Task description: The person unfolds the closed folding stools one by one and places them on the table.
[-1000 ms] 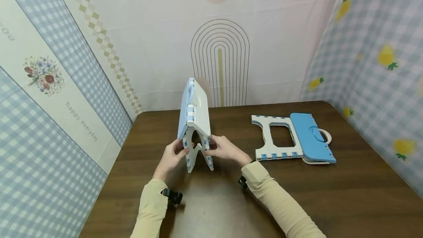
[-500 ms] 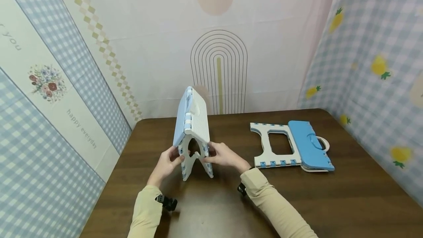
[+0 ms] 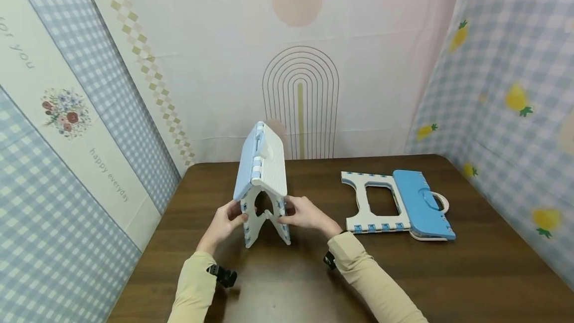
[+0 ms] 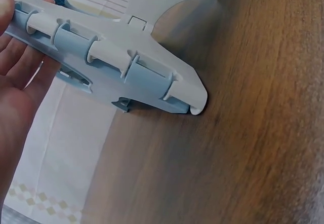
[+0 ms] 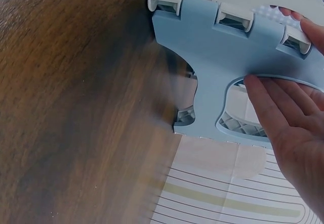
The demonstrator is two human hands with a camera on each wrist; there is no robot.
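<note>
A blue and white folding stool (image 3: 272, 163) stands half unfolded on the table, its two top panels sloping like a roof over spread legs. On its left side, my left hand (image 3: 227, 221) grips the leg edge, thumb in front and fingers behind. My right hand (image 3: 305, 212) holds the opposite leg, its thumb on the near edge. Seen from the right wrist, the fingers (image 5: 276, 107) lie flat across the blue leg panel (image 5: 202, 57) by its cut-out. In the left wrist view, the hinged leg edge (image 4: 111, 57) runs down to the wooden surface.
A second folding stool (image 3: 414, 203), blue and white with a carry handle (image 3: 441, 202), lies flat on the right of the dark wooden table (image 3: 287, 283). Patterned cloth (image 3: 215, 64) hangs behind the table, and checked cloth stands along both sides.
The stool's legs and top panels have spread wider apart, with my left hand moving outward to the left. The head view has tilted up slightly. The second stool stays put.
</note>
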